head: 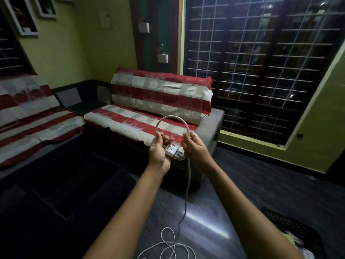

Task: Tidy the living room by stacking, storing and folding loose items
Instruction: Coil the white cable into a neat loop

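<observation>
My left hand (158, 149) grips a white charger plug (172, 151) with metal pins pointing right. A white cable (170, 117) arches up from that hand and comes down into my right hand (194, 146), which is closed around it. Below my right hand the cable hangs straight down and ends in loose loops (169, 243) on the dark floor between my forearms. Both hands are held out in front of the sofa seat.
A grey sofa (212, 124) with a red and white striped cover stands ahead, and a second covered sofa (33, 120) is at the left. A barred dark window fills the right wall. A black mesh basket (291, 228) with papers sits at lower right.
</observation>
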Demonstrator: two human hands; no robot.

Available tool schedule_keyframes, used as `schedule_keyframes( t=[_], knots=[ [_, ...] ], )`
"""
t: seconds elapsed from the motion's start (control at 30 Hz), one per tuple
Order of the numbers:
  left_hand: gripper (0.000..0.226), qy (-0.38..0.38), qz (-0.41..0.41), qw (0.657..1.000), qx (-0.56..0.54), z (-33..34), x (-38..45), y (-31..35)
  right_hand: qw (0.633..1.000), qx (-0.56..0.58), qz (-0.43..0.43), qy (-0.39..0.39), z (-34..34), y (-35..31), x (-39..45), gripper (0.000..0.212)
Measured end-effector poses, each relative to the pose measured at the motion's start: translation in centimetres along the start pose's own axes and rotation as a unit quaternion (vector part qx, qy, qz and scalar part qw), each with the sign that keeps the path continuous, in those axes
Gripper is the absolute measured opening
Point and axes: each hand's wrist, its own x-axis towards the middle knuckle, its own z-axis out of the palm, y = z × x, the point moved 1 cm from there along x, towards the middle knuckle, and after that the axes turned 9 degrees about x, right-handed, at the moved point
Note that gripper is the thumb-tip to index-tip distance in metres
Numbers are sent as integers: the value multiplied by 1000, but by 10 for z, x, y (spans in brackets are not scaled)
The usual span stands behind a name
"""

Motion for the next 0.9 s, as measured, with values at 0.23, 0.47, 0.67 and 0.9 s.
schedule_keyframes(
  t=[0.23, 0.47, 0.67, 0.9],
  knots=[
    [33, 36, -4, 996, -77, -3, -9, -10, 977, -177, -38, 112, 13, 22, 14, 35],
    [37, 153, -53, 984, -73, 2, -12, -28, 950, -206, -109, 206, 48, 30, -4, 34],
    [16, 29, -42, 994, 101, -5, -15, -26, 895, -370, -186, 169, 22, 10, 12, 20],
    [54, -79, 156, 890, 420, -9, -16, 38, 792, -595, -65, -118, -3, -50, 31, 37]
  ],
)
